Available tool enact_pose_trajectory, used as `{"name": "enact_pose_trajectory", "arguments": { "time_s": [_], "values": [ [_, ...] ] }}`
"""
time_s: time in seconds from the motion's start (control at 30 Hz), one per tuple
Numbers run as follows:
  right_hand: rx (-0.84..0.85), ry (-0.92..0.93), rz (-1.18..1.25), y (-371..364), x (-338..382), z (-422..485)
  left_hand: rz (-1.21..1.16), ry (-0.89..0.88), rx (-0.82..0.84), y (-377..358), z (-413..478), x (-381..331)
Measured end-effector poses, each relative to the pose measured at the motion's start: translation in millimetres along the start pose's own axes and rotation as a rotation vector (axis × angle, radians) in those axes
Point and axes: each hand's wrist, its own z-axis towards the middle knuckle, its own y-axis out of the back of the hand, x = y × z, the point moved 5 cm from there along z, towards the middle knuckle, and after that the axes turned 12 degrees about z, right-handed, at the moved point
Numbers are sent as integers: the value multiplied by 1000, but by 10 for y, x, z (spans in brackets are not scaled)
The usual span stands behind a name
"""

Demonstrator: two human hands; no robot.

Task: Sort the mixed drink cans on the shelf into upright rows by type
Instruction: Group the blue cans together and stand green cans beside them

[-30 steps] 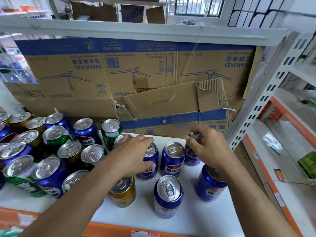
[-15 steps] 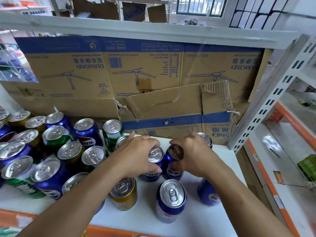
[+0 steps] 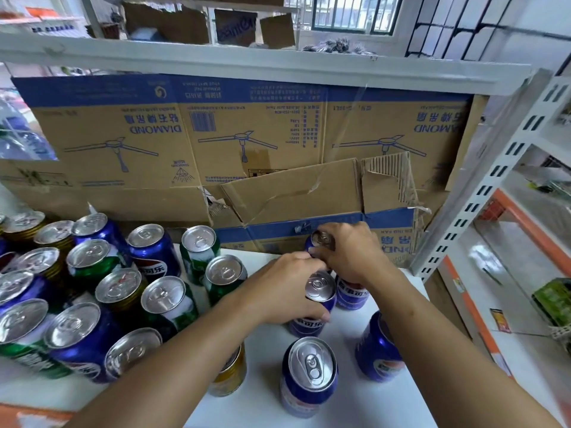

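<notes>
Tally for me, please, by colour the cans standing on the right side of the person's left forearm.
Blue cans: 5
Gold can: 1
Total: 6

gold can [image 3: 230, 381] half hidden, left cans [image 3: 18, 322] cropped

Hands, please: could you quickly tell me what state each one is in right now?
Left hand: grip closed round the middle blue can.
Right hand: grip closed round the rear blue can.
</notes>
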Motion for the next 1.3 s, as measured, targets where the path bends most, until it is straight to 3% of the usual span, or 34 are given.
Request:
{"name": "enact_pose_trajectory", "arguments": {
  "time_s": [0.13,0.27,0.33,0.43,0.5,0.7,0.8,1.1,1.3],
  "values": [
    [5,-10,130,153,-94,-95,-68,-3,21,1,-33,84],
    [-128,-114,257,391,-290,-469,-81,-15,-74,114,-239,86],
    [-66,-180,233,397,-372,-670,-111,-52,-79,171,-348,-4],
    [278,-333,208,230,-420,-923,-50,-132,214,67,-431,-155],
    [402,-375,183,168,-397,-1027,3,-175,404,-52,-447,-198],
    [268,-379,109,193,-440,-1135,-122,-140,540,-139,-407,-202],
    [229,-377,93,235,-471,-1200,-231,-92,469,-179,-375,-199],
    [373,-398,16,275,-558,-1470,-205,69,120,-329,-273,-474],
    [404,-369,-2,264,-520,-1501,-104,122,21,-230,-207,-670]
  ]
}}
